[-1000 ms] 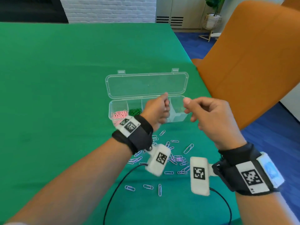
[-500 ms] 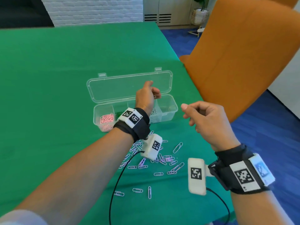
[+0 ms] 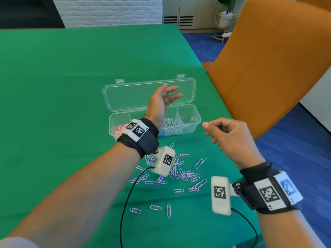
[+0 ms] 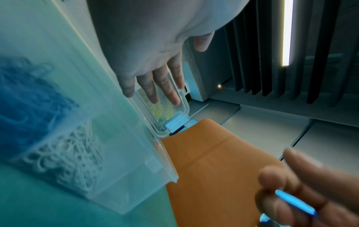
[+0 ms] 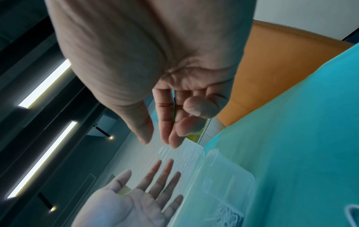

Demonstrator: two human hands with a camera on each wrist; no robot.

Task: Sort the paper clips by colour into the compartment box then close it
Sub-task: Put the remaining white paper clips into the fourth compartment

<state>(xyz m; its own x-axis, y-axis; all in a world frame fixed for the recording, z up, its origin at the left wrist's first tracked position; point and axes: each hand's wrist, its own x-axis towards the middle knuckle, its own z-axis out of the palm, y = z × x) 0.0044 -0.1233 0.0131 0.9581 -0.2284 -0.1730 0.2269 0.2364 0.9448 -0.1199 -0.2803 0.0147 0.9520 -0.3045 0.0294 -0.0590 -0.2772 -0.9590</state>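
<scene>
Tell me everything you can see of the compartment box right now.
The compartment box is a long clear plastic case on the green table, lid hinged open behind it, two latch tabs on the lid's far edge. Dividers split it: pink clips at the left end, blue and white ones mid-box. The left hand hovers open above it.

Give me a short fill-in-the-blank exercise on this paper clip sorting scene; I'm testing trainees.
1. The lid of the clear plastic compartment box is ___.
2. The left hand hovers over the box with its fingers ___.
3. The leftmost compartment holds ___ paper clips.
4. The loose paper clips lie on a ___ tablecloth.

Missing words: open; spread; pink; green
</scene>
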